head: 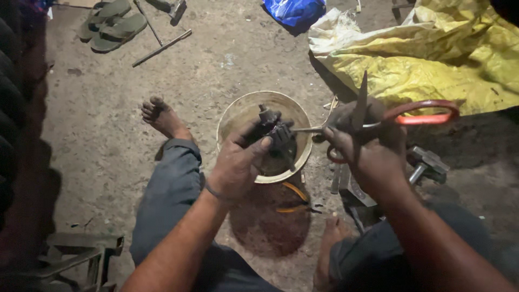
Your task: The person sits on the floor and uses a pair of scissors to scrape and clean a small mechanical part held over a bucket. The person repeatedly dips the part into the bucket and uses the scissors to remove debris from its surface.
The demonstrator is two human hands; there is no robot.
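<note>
Left hand [238, 162] closed around dark metal part [275, 134], held over round bucket [233, 116] on dirt floor [108, 135]. Right hand [367, 146] gripping red-handled scissors [378, 120], blades open, one tip touching part. Yellow sack [432, 59] behind; sandals [111, 24] far left.

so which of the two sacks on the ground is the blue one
The small sack at the top edge, left of the big yellow sack; it is shiny blue and much smaller.

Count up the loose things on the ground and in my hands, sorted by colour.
Red-handled scissors: 1
Dark greasy metal part: 1
Cream round bucket: 1
Green flip-flop sandals: 2
Yellow plastic sack: 1
Blue plastic bag: 1
Total: 7
</note>
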